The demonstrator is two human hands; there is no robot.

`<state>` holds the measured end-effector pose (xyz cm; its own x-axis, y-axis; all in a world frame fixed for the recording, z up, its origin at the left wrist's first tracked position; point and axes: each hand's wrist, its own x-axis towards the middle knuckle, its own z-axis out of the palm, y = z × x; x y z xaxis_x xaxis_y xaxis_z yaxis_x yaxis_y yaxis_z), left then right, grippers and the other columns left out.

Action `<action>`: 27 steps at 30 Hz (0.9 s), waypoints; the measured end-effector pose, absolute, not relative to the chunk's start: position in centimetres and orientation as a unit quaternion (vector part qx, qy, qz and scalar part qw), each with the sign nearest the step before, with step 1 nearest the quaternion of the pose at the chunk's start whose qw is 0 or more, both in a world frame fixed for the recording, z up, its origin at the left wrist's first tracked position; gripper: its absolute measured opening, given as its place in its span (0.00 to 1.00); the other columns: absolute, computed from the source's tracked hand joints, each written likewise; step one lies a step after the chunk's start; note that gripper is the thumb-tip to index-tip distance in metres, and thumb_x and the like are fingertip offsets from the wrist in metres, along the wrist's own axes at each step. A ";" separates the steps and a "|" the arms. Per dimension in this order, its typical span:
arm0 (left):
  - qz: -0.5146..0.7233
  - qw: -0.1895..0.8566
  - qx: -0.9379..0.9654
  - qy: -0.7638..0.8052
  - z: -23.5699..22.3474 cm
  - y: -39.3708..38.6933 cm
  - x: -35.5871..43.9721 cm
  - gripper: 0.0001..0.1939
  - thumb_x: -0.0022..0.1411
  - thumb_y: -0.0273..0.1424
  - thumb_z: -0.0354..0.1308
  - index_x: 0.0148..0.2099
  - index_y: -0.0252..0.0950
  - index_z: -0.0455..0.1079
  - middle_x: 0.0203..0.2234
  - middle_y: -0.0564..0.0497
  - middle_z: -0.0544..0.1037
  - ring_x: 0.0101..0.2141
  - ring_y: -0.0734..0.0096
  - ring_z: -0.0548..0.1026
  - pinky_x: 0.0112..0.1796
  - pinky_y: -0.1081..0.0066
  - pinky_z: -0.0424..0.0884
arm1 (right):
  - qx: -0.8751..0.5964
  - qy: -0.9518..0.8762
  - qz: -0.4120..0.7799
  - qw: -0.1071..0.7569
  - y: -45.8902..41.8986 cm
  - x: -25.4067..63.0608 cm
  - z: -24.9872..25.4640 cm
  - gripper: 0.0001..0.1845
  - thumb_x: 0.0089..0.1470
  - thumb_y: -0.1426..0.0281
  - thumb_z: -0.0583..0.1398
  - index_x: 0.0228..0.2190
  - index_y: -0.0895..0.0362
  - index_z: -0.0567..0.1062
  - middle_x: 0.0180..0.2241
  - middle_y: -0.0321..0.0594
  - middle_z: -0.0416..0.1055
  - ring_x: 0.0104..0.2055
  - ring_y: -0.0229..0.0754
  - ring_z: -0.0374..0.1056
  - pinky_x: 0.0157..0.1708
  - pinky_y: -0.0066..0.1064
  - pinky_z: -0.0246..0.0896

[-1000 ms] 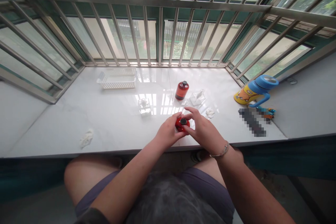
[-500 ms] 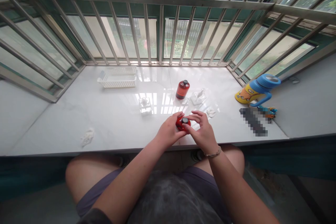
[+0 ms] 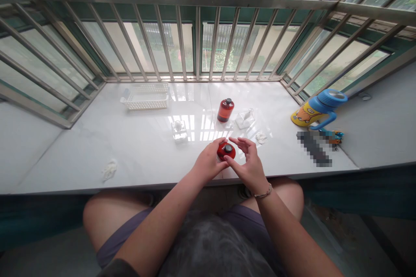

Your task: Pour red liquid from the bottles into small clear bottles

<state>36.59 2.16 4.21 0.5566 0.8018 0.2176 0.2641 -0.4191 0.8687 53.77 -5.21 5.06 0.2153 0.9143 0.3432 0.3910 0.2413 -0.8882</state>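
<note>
A small red bottle with a black cap (image 3: pixel 225 151) stands low on the white stone sill, its lower part partly hidden. My left hand (image 3: pixel 208 162) is shut around its left side. My right hand (image 3: pixel 248 163) is just right of the bottle with thumb and fingers spread wide. Its thumb tip lies near the bottle's lower edge, and I cannot tell whether it touches. A taller dark-red bottle with a black cap (image 3: pixel 225 110) stands farther back, beyond both hands.
Two small clear glass containers (image 3: pixel 179 131) (image 3: pixel 245 119), crumpled white tissues (image 3: pixel 261 138) (image 3: pixel 109 170) and a white plastic basket (image 3: pixel 144 102) lie on the sill. A blue-and-yellow cup (image 3: pixel 313 111) and a pixelated object (image 3: pixel 313 149) sit right. Metal window bars (image 3: pixel 196 30) run behind.
The fingers of my right hand have uncurled from over the black cap and spread apart. My left hand stays around the red bottle.
</note>
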 end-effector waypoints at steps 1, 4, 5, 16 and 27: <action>0.325 0.414 0.778 0.342 4.1 2.2 36.6 0.41 0.59 0.30 0.74 0.71 0.45 0.63 0.67 0.42 0.74 0.65 0.49 0.74 0.66 0.48 0.71 | -0.562 -0.579 0.249 0.536 -5.5 53.6 5.0 0.34 0.61 0.62 0.70 0.62 0.48 0.62 0.62 0.51 0.74 0.67 0.54 0.70 0.70 0.59 0.62; 0.329 0.416 0.775 0.343 4.0 2.1 36.6 0.42 0.59 0.30 0.74 0.71 0.47 0.63 0.66 0.44 0.74 0.65 0.49 0.74 0.66 0.48 0.71 | -0.580 -0.569 0.228 0.537 -6.6 52.9 4.7 0.34 0.62 0.62 0.69 0.63 0.49 0.62 0.58 0.49 0.75 0.63 0.53 0.72 0.69 0.59 0.64; 0.331 0.419 0.773 0.344 4.0 2.1 36.6 0.41 0.59 0.31 0.75 0.71 0.47 0.63 0.66 0.44 0.75 0.65 0.49 0.74 0.66 0.49 0.71 | -0.592 -0.559 0.216 0.539 -7.0 52.7 4.6 0.33 0.62 0.62 0.69 0.62 0.49 0.62 0.56 0.48 0.75 0.61 0.53 0.73 0.68 0.59 0.65; 0.333 0.427 0.764 0.350 4.3 2.1 36.7 0.41 0.58 0.34 0.77 0.69 0.46 0.64 0.65 0.44 0.76 0.64 0.50 0.75 0.65 0.50 0.72 | -0.581 -0.535 0.228 0.569 -7.8 51.8 4.6 0.27 0.64 0.64 0.66 0.59 0.48 0.62 0.58 0.49 0.71 0.64 0.53 0.71 0.70 0.57 0.64; 0.336 0.430 0.761 0.351 4.4 2.0 36.7 0.40 0.58 0.28 0.75 0.69 0.45 0.64 0.65 0.43 0.76 0.64 0.50 0.75 0.65 0.50 0.71 | -0.590 -0.535 0.199 0.571 -7.4 51.8 5.0 0.26 0.64 0.66 0.66 0.58 0.49 0.63 0.55 0.48 0.71 0.61 0.52 0.72 0.68 0.56 0.65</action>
